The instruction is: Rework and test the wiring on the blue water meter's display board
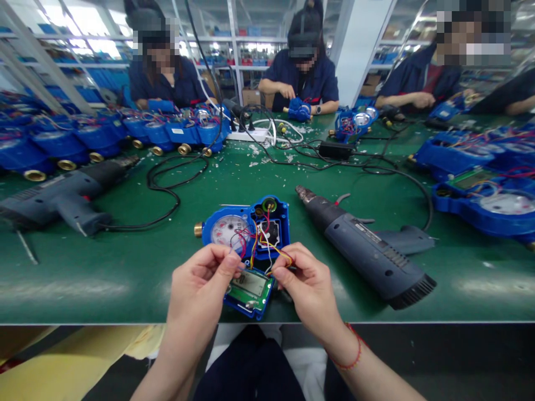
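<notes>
A blue meter housing [282, 214] with a round dial and a brass fitting lies on the green table in front of me. Nearer the edge sits a display module [253, 287] with a green board and a screen, joined to the housing by thin coloured wires. My left hand [207, 278] pinches thin wires between thumb and forefinger, over the module's left side. At the module's right, my right hand [303, 278] is closed on yellow and dark wires. The wire ends at the fingertips are too small to make out.
A heat gun [368, 250] lies close on the right, another [62, 195] on the left, both corded. Blue meters [54, 139] line the left and right sides. A power strip [248, 135], cables and white scraps lie ahead. Several people work across the green table [125, 278].
</notes>
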`<act>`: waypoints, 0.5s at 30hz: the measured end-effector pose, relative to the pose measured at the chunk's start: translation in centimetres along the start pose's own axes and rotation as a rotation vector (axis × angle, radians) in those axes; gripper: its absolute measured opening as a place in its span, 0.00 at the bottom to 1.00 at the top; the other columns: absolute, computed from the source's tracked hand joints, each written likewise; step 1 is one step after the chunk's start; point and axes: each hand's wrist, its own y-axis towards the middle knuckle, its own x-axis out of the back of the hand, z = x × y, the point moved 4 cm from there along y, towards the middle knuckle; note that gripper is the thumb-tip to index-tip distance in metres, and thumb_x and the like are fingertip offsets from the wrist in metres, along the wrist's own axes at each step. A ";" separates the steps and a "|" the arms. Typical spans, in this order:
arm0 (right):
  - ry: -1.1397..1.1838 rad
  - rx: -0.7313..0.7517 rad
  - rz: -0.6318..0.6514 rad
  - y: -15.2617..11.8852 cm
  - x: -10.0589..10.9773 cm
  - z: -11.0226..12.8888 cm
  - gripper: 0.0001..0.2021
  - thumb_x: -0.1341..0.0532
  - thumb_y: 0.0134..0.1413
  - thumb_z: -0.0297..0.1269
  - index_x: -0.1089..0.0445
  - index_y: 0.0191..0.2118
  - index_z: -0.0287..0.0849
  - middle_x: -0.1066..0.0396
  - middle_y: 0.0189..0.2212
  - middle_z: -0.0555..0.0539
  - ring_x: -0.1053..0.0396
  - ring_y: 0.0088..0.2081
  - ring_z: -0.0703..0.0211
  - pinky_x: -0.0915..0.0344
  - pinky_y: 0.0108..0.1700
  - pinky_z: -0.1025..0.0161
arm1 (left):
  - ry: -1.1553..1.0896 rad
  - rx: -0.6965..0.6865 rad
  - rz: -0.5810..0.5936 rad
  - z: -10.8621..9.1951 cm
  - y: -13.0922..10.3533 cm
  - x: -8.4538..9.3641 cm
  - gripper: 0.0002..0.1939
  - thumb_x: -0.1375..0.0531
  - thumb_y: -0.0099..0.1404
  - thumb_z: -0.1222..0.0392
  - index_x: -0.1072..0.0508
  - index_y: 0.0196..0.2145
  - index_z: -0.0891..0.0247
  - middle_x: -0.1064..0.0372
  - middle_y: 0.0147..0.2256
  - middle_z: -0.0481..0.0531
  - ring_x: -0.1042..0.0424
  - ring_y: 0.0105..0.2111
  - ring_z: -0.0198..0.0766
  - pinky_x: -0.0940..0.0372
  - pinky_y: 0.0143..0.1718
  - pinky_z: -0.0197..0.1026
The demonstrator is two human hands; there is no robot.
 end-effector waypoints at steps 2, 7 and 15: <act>-0.060 0.071 0.013 0.1 -0.1 0.4 0.08 0.36 0.56 0.28 0.28 0.26 0.39 0.36 0.27 0.51 0.36 0.31 0.66 0.39 0.31 0.70 | -0.027 0.029 0.055 -0.2 -0.2 -0.4 0.09 0.34 0.60 0.57 0.24 0.25 0.62 0.28 0.22 0.46 0.30 0.23 0.30 0.35 0.26 0.27; -0.150 0.197 0.018 0.3 -0.9 1.3 0.04 0.33 0.53 0.26 0.22 0.34 0.41 0.31 0.30 0.50 0.32 0.34 0.66 0.36 0.36 0.71 | -0.106 0.054 0.078 -0.8 -0.4 -1.0 0.05 0.34 0.60 0.58 0.21 0.28 0.59 0.25 0.24 0.46 0.28 0.24 0.30 0.34 0.28 0.26; 0.067 0.050 -0.044 0.3 -0.9 0.4 0.05 0.33 0.52 0.28 0.25 0.27 0.42 0.34 0.27 0.52 0.36 0.32 0.66 0.39 0.33 0.70 | -0.168 0.055 0.003 0.5 -0.8 -0.7 0.08 0.33 0.62 0.54 0.23 0.28 0.58 0.31 0.24 0.42 0.37 0.24 0.27 0.40 0.29 0.24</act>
